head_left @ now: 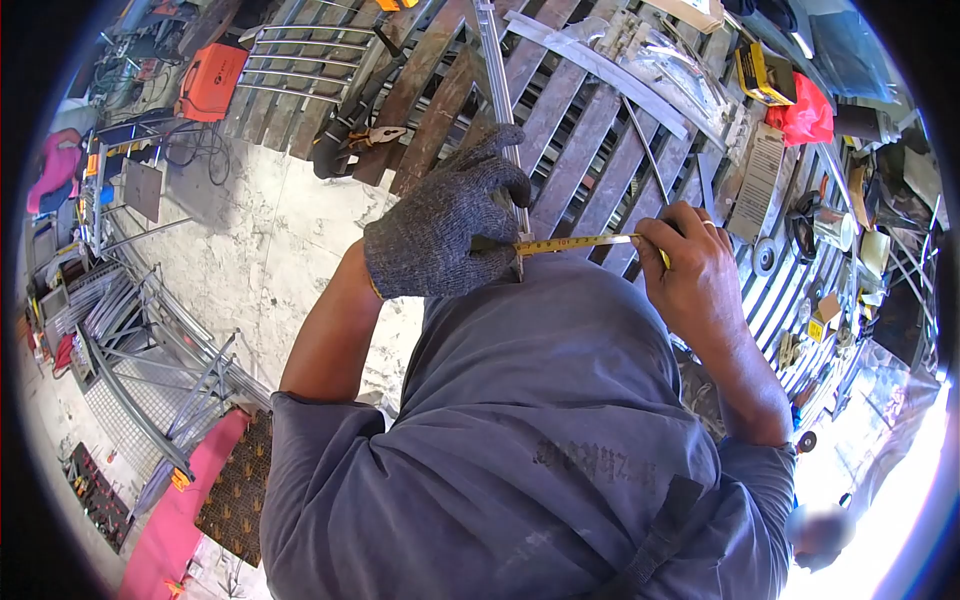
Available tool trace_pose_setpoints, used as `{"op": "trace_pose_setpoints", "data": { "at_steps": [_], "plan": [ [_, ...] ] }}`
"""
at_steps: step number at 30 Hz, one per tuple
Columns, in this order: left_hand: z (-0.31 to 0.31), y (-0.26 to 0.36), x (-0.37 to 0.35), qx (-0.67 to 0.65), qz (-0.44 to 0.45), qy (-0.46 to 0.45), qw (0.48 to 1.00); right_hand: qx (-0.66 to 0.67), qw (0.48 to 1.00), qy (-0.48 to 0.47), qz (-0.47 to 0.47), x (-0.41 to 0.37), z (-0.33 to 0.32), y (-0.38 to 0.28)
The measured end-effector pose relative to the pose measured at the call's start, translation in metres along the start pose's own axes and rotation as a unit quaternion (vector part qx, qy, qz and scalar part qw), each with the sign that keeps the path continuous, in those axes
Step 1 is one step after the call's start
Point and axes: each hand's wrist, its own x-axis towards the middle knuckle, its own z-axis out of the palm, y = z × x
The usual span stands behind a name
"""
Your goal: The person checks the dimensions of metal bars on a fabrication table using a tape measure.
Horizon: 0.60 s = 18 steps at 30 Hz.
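A yellow tape measure point(575, 243) is stretched crosswise between my hands, just in front of my grey shirt. My left hand point(445, 225), in a dark grey knit glove, is closed at the tape's left end, with its fingers against a long, thin metal bar point(492, 65). The bar runs away from my body, and the tape crosses its near end. My bare right hand point(695, 265) pinches the tape's right end between thumb and fingers. A small yellow part shows under that thumb; the rest is hidden in the palm.
Ahead lies a slatted metal work surface point(570, 140) bearing a flat metal strip point(600, 72), pliers point(385, 134) and a cardboard box point(757, 180). An orange case point(212, 82) stands far left. Metal frames point(150, 350) lie at left. Another person point(820, 530) is at lower right.
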Motion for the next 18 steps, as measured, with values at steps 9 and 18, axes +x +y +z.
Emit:
{"op": "trace_pose_setpoints", "data": {
  "at_steps": [9,18],
  "plan": [
    [-0.0019,0.0028,0.002,-0.002,-0.003,0.0,1.0,-0.001,1.0,0.0,0.003,-0.0002,-0.0003,-0.0003],
    [-0.0033,0.0029,0.002,0.003,-0.007,-0.013,1.0,-0.002,1.0,-0.002,0.002,0.0001,-0.0014,-0.0007]
  ]
}}
